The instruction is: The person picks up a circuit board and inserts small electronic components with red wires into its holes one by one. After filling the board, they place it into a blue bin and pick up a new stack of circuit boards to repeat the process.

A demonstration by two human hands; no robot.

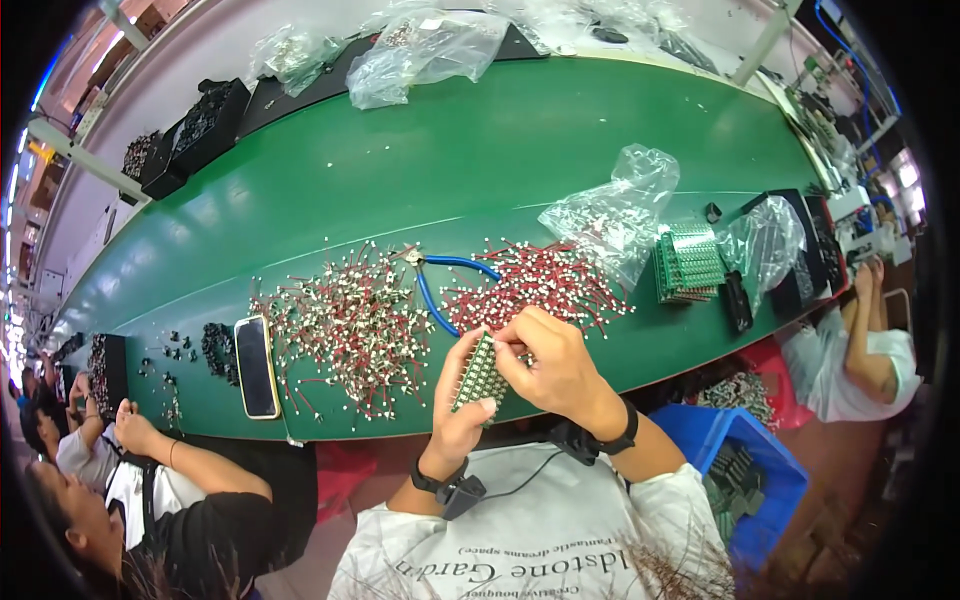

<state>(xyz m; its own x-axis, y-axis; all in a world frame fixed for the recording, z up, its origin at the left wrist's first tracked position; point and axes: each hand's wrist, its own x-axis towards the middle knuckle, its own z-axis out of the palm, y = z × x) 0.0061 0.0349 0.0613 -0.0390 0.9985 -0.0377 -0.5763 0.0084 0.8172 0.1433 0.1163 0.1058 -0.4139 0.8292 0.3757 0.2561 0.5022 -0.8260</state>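
My left hand (452, 405) is closed around a green circuit board panel (480, 378) dotted with rows of small pale parts, tilted above the bench's near edge. At the panel's upper end, my right hand (556, 365) is closed in a pinch; whatever sits between its fingertips is too small to name. Just beyond my hands lie two heaps of short red wires with white connectors, a left heap (350, 330) and a right heap (545, 285). Between them rests a pair of cutting pliers with blue handles (424, 292).
A stack of green boards (690, 262) stands at right beside a clear bag (765, 240). Another clear bag (625, 205) touches the right heap. A phone (257, 367) lies left. Below the bench at right is a blue crate (790, 478). Co-workers sit on both sides.
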